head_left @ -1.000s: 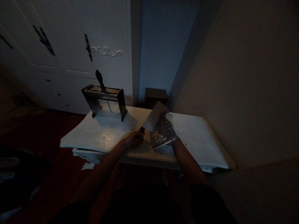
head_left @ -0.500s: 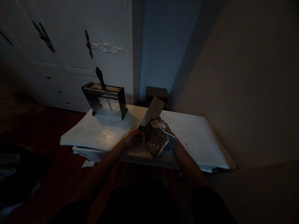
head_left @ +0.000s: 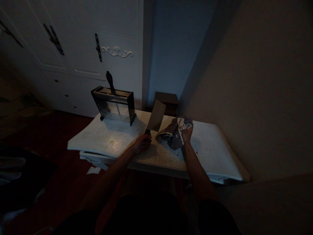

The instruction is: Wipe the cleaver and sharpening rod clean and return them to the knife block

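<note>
My left hand (head_left: 142, 143) is wrapped round the dark handle of a cleaver (head_left: 156, 116), whose broad blade points up and away from me above the table. In my right hand (head_left: 187, 133) is a bunched grey-brown cloth (head_left: 174, 132) with pale edging. The cloth hangs just right of the blade, apart from it. Further back on the left stands a knife block (head_left: 114, 93) with clear sides and dark ends; one black-handled knife (head_left: 110, 82) sits upright in its top slots.
Both hands are over a white table (head_left: 97, 137) with a worn front edge. Behind it stand a white wardrobe (head_left: 119, 26) and a small brown box (head_left: 166, 98). A wall (head_left: 256, 91) closes off the right side. Red floor (head_left: 66, 127) lies to the left.
My right hand and the cloth have moved right and away, off the cleaver blade. The blade now shows fully and stands a little more upright. The view has shifted slightly.
</note>
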Demonstrator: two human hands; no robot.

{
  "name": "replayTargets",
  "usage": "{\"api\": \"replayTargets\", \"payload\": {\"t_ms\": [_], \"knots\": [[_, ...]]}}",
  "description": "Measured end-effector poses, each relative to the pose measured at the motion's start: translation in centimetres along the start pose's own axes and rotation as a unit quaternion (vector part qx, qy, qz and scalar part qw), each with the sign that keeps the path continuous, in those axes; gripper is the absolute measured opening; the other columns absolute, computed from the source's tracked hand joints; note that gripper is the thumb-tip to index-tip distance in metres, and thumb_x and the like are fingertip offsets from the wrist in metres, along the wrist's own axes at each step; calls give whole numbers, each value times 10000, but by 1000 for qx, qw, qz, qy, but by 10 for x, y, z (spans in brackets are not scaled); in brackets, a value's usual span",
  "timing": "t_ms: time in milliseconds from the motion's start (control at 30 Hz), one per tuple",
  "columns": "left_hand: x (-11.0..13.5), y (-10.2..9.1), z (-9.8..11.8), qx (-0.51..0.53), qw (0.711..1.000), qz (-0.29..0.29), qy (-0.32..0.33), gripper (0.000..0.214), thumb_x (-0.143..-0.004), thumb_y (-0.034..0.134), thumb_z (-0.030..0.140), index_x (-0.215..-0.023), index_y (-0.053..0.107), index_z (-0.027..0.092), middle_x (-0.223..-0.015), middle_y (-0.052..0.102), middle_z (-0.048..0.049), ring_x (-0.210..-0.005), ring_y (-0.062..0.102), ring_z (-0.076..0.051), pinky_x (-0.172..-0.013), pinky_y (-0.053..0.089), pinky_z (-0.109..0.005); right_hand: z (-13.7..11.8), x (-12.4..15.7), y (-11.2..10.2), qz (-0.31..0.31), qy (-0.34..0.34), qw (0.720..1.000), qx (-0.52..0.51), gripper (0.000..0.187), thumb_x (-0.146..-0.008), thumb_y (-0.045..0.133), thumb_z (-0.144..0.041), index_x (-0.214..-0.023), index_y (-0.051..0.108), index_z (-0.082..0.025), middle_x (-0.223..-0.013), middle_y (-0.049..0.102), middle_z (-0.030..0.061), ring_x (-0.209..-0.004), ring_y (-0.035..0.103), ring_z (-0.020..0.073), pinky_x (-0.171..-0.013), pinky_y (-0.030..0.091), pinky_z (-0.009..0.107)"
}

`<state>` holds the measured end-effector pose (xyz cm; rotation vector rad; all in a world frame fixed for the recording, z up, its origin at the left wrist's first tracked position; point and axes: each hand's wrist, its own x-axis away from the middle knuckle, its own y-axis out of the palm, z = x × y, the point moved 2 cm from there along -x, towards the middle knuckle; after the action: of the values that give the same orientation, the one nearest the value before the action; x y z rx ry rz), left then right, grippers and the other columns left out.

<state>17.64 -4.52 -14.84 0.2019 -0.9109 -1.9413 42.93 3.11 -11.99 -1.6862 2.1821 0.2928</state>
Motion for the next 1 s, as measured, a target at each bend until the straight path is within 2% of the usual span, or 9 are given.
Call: {"api": "replayTargets", "payload": {"t_ms": [67, 133, 233, 333, 433, 567, 733, 867, 1000], "knots": [[-1, 1, 0, -2, 1000, 4, -1, 271, -742, 634, 271, -695, 371, 222, -371, 270, 124, -230, 162, -70, -231, 133, -178, -3, 6, -8, 128, -65, 989, 40, 518, -807, 531, -434, -1267, 442, -213, -1216, 603, 133, -1110, 612, 288, -959, 489, 462], [-3, 3, 0, -14, 1000, 12, -4, 295, -745, 642, 288, -692, 358, 223, -371, 266, 126, -231, 166, -69, -235, 135, -179, -10, 16, -9, 154, -94, 982, 57, 576, -824, 578, -395, -1342, 409, -206, -1306, 570, 145, -1185, 579, 304, -1033, 443, 491], [-4, 5, -2, -45, 999, 28, 10, 344, -738, 681, 328, -696, 356, 222, -372, 274, 129, -241, 175, -60, -249, 148, -175, -27, 33, 5, 53, -180, 975, 116, 561, -855, 626, -359, -1366, 462, -194, -1325, 580, 145, -1232, 556, 313, -1071, 426, 497], [-6, 3, -6, -89, 995, 46, 21, 349, -714, 710, 378, -719, 404, 210, -389, 303, 124, -257, 204, -55, -265, 164, -176, -44, 51, 33, -124, -344, 907, 211, 577, -863, 644, -317, -1406, 480, -209, -1387, 562, 138, -1300, 515, 317, -1082, 439, 496], [-5, -1, -10, -136, 986, 82, 43, 316, -708, 703, 378, -738, 455, 186, -434, 365, 99, -288, 267, -48, -297, 182, -174, -52, 67, 59, -206, -424, 845, 254, 498, -920, 578, -199, -1412, 507, -232, -1390, 575, 119, -1349, 477, 278, -1127, 401, 485], [-4, -4, -13, -170, 978, 94, 73, 211, -735, 659, 285, -818, 508, 163, -485, 420, 72, -331, 334, -52, -350, 210, -182, -60, 73, 73, -238, -460, 806, 287, 465, -960, 512, -133, -1407, 528, -263, -1426, 556, 86, -1393, 424, 261, -1182, 311, 519], [-8, -3, -14, -197, 976, 61, 69, 264, -647, 727, 218, -809, 529, 155, -502, 447, 61, -354, 382, -63, -366, 231, -191, -70, 53, 67, -277, -473, 761, 347, 378, -943, 559, -157, -1310, 616, -232, -1366, 600, 97, -1356, 454, 288, -1174, 304, 527], [-10, -4, -16, -214, 974, 53, 59, 411, -631, 789, 375, -753, 438, 200, -463, 393, 95, -316, 337, -62, -334, 232, -189, -77, 21, 63, -295, -452, 755, 374, 415, -866, 633, -145, -1275, 636, -213, -1335, 603, 123, -1347, 445, 317, -1153, 312, 554], [-7, 0, -14, -209, 976, 52, 32, 477, -614, 802, 414, -742, 387, 217, -447, 367, 110, -304, 313, -58, -308, 217, -181, -82, -18, 59, -293, -432, 757, 392, 455, -789, 637, -83, -1231, 657, -189, -1273, 623, 134, -1283, 488, 323, -1105, 368, 536]]}}
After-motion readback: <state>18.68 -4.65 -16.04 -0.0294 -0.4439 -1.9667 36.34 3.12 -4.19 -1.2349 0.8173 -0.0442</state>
